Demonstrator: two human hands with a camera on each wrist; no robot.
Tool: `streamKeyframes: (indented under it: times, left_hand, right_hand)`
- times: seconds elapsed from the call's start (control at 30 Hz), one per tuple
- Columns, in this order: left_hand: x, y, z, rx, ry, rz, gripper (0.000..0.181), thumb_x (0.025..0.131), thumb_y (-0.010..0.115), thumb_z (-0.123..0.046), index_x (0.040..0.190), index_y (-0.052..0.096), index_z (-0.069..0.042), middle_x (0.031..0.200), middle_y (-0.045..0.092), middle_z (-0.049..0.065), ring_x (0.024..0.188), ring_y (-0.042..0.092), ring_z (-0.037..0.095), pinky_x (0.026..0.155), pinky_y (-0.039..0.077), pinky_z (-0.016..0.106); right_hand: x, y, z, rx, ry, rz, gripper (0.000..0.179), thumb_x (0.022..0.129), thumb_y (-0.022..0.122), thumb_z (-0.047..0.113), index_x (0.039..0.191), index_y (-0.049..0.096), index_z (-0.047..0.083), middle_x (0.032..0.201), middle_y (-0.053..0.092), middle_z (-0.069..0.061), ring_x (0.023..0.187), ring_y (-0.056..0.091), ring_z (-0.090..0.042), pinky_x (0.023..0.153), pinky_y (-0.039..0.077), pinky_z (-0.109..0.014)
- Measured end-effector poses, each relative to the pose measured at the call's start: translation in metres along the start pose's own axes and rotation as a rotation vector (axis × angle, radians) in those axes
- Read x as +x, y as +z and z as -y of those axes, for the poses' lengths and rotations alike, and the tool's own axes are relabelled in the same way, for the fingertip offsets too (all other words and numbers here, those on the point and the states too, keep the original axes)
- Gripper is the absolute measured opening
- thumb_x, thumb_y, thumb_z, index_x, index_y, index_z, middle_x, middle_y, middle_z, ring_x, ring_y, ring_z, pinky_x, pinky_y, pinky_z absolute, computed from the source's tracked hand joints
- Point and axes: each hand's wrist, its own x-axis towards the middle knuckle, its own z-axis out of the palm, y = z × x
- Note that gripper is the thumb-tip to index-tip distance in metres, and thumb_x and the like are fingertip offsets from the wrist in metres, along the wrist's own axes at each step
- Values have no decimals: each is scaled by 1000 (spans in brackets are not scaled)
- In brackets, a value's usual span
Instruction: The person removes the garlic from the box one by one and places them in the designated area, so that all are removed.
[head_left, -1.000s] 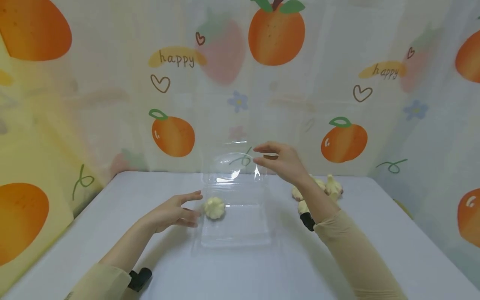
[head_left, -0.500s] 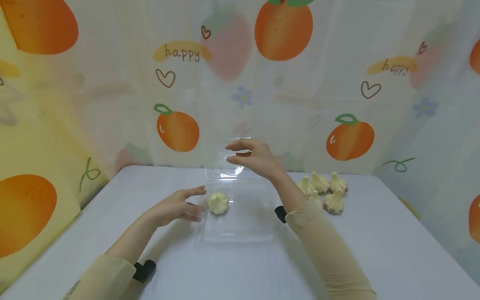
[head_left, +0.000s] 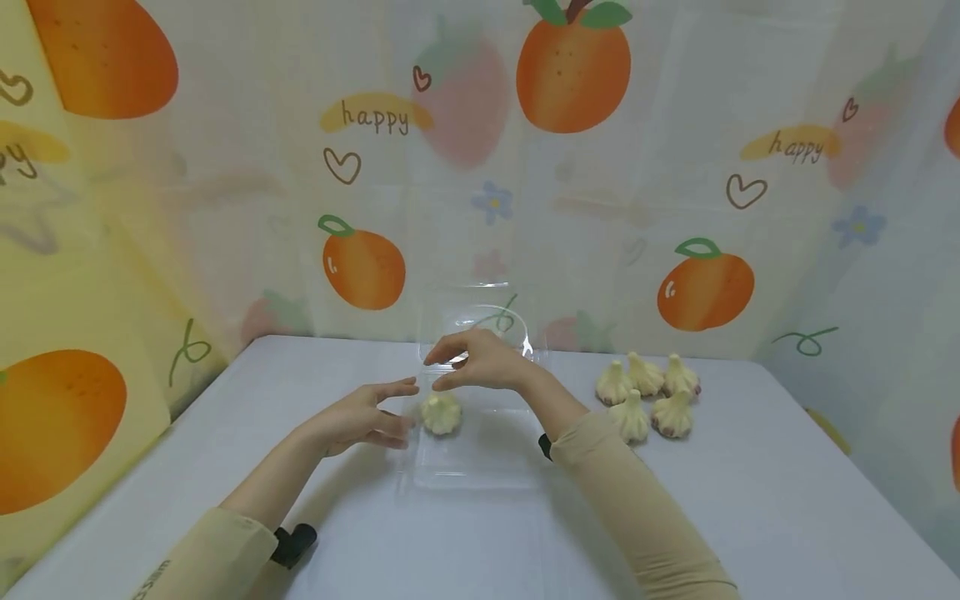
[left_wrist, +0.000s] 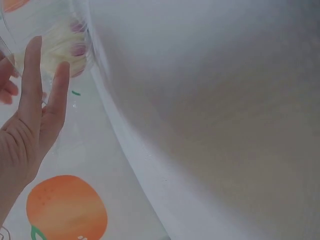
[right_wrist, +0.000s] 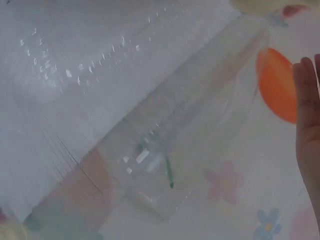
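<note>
A clear plastic clamshell box sits mid-table in the head view, its lid raised at the back. One pale garlic bulb lies at the left inside it. My left hand is at the box's left wall with fingers extended. The left wrist view has that hand beside the purple-tinged garlic, seen through clear plastic. Just above the bulb is my right hand, thumb and fingers parted around air. Only part of the right hand shows in the right wrist view.
Several garlic bulbs stand grouped on the white table to the right of the box. Behind the table hangs a fruit-printed curtain, with the raised lid close in front of it.
My right hand has moved left and down, from beside the raised lid to above the bulb in the box. My left hand has stayed by the box's left wall.
</note>
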Motion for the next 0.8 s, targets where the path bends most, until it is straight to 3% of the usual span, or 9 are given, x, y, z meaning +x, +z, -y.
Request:
streamKeyframes:
  times: [0.37,0.6,0.8]
  left_hand:
    - [-1,2,3,-16,-19,4,72,91,63,-4,154,29,-1,169,10,9,122,62,34,94,61,38]
    - [-3,3,5,-31,-17,2,72,91,63,-3,154,28,0,169,9,10,125,59,36,93,61,38]
    - [0,2,3,-22,2,9,73,90,64,-4,154,29,0,169,9,10,126,58,37,93,61,39]
  right_hand:
    - [7,22,-17,-132,56,149,38,83,77,25,119,70,14,120,72,0,116,62,-17,94,56,-27]
    - [7,25,-20,-167,92,167,41,77,81,21,117,72,16,110,74,11,112,64,-12,95,54,-28]
    - [8,21,-23,-211,60,165,27,79,81,18,103,76,28,105,74,17,112,64,-11,96,54,-29]
